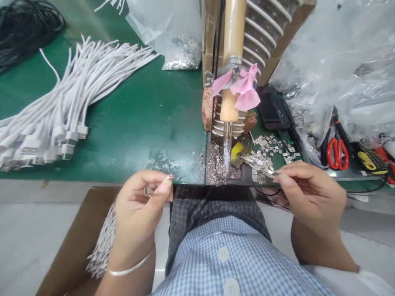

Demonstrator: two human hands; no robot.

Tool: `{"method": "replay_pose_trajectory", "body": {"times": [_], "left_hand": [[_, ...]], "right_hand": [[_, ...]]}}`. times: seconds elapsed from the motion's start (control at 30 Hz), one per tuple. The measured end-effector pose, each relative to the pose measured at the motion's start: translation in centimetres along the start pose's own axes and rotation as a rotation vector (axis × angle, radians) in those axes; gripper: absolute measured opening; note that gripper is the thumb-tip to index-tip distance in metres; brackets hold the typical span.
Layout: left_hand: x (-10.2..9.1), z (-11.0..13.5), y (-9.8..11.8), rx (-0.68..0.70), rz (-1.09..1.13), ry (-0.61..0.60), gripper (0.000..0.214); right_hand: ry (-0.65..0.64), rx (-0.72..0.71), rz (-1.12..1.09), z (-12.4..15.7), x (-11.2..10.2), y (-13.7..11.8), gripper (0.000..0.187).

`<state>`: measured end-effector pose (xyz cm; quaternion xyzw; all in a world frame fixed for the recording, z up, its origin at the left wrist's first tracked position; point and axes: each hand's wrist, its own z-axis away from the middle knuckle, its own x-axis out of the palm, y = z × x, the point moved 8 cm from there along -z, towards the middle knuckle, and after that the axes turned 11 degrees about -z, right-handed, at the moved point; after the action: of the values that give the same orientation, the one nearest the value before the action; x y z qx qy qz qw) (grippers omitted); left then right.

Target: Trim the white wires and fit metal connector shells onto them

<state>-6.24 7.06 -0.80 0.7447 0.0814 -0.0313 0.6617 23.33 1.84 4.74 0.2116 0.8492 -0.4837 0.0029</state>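
Note:
My left hand [140, 203] is closed in a pinch on a small metal connector [148, 190] at the end of a cable, just below the table's front edge. More white cables [103, 242] hang beneath that wrist, over a cardboard box [72, 246]. My right hand [308, 193] pinches a thin metal tool like tweezers [254, 162], whose tip lies among several small metal shells [271, 150] on the table. Between the two hands, a soldering iron [232, 61] with a wooden handle hangs tip-down in a coiled stand [265, 37].
A large bundle of white cables with metal plugs [61, 111] lies on the green table [142, 119] at left. Black cables [24, 24] sit far left. Plastic bags [339, 61], red scissors [336, 152], a yellow tool [368, 160] and a dark phone [271, 109] crowd the right.

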Motion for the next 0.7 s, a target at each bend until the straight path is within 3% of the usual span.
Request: {"method": "replay_pose_trajectory", "body": {"times": [0.23,0.33,0.43,0.53,0.7], "left_hand": [[1.0,-1.1,0.6,0.037,-0.056,-0.057,0.016],[1.8,-2.4,0.2,0.004,0.027,-0.129,0.024],[2.2,-3.0,-0.5,-0.047,0.071,-0.183,0.03],[2.2,-2.9,-0.7,-0.024,0.029,-0.202,0.031],[2.2,-2.5,-0.4,0.054,-0.068,-0.23,0.031]], "right_hand": [[0.03,-0.245,0.276,-6.7,0.5,-5.5,0.015],[-0.016,-0.386,0.373,-9.8,2.3,-8.0,0.027],[-0.204,-0.479,0.451,-12.2,5.7,-9.3,0.031],[-0.284,-0.467,0.552,-14.1,8.3,-9.9,0.049],[-0.256,-0.395,0.63,-16.6,10.1,-10.3,0.062]]}}
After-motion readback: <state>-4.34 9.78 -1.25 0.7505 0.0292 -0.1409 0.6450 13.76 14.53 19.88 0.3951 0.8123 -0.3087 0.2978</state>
